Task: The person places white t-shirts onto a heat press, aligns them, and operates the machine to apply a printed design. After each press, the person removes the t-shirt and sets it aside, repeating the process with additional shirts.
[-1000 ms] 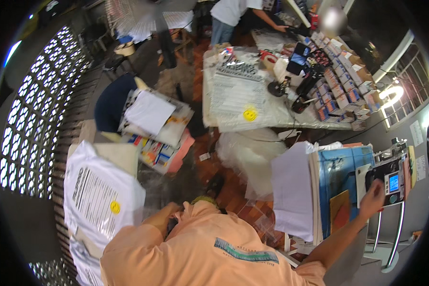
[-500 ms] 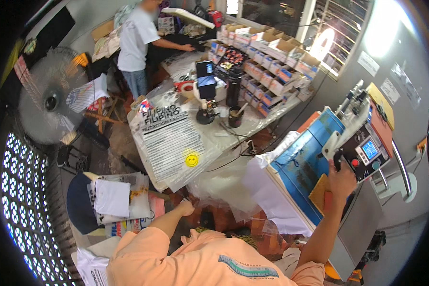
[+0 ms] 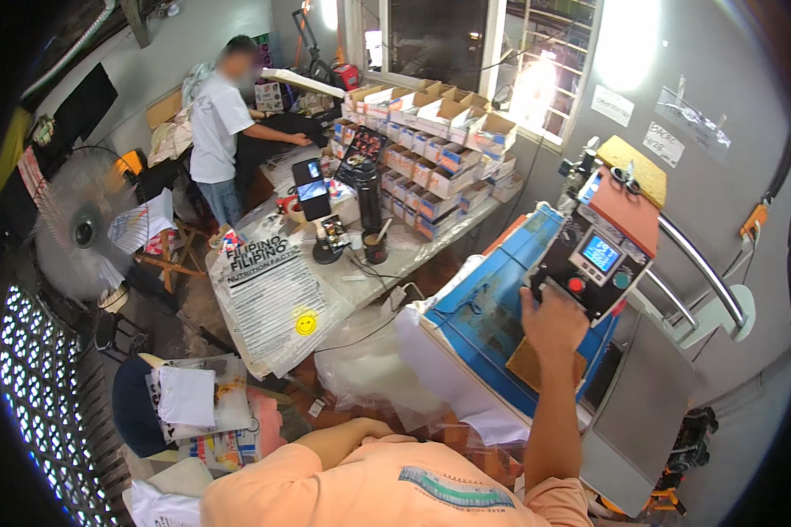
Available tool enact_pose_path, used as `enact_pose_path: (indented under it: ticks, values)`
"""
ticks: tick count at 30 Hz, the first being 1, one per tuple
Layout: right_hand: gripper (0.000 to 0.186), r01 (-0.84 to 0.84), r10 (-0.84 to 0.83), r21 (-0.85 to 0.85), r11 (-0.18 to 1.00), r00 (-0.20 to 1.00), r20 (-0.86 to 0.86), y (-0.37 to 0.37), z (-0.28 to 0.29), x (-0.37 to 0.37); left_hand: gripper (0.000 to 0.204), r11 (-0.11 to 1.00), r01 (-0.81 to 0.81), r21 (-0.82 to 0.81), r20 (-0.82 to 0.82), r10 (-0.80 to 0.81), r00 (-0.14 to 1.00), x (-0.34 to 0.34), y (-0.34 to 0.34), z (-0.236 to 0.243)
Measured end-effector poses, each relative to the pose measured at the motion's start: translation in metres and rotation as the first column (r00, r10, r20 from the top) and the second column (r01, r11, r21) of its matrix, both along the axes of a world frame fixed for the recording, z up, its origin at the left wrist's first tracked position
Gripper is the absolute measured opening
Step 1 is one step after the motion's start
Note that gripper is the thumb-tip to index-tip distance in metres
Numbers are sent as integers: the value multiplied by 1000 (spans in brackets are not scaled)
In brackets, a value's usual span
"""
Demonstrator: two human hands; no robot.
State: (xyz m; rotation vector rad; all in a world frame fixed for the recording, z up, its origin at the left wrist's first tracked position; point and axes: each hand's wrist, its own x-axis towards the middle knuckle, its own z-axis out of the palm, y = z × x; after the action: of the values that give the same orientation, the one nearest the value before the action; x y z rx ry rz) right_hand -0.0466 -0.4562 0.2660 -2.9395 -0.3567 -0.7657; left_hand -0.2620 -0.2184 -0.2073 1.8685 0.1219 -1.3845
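My right hand (image 3: 555, 327) is closed on the handle at the front of a heat press (image 3: 611, 237), just under its control box with a lit screen and a red button. The handle itself is mostly hidden by the hand. Under that hand lies a blue-topped platform (image 3: 492, 303) with a brown pad (image 3: 526, 362) on it. White cloth (image 3: 453, 378) drapes off the platform's near left edge. My left hand (image 3: 376, 429) rests close against my waist at the shirt; its fingers are hidden.
A plastic-covered table (image 3: 343, 290) holds a printed film sheet (image 3: 268, 294), a phone on a stand (image 3: 311, 189), a black tumbler (image 3: 369, 198) and stacked boxes (image 3: 431, 167). A fan (image 3: 83, 227) stands left. Another person (image 3: 215, 132) works behind. A grey plate (image 3: 637, 413) is at right.
My view has swung to the right, so the table and press sit further left. My left hand has drawn in from beside the table to my waist. My right hand stays at the press handle.
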Motion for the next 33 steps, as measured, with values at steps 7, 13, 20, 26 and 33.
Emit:
enact_pose_path:
  ticks: [7,13,20,26,33]
  values:
    - [36,-107,107,57,993,994,9,-18,-12,9,58,994,106,-18,130,-103,986,28,-10,73]
    - [35,-98,121,134,986,977,-173,-16,-7,8,57,965,263,9,196,-260,946,48,-11,64]
    - [42,-105,123,119,987,981,-153,-20,-6,9,58,942,333,28,119,-334,935,77,-3,68]
    - [49,-61,89,99,993,947,-310,-14,12,2,60,935,353,31,-3,-353,935,102,16,62]
    - [45,-5,15,71,997,991,-134,7,-2,16,62,923,384,30,-139,-376,916,147,27,73]
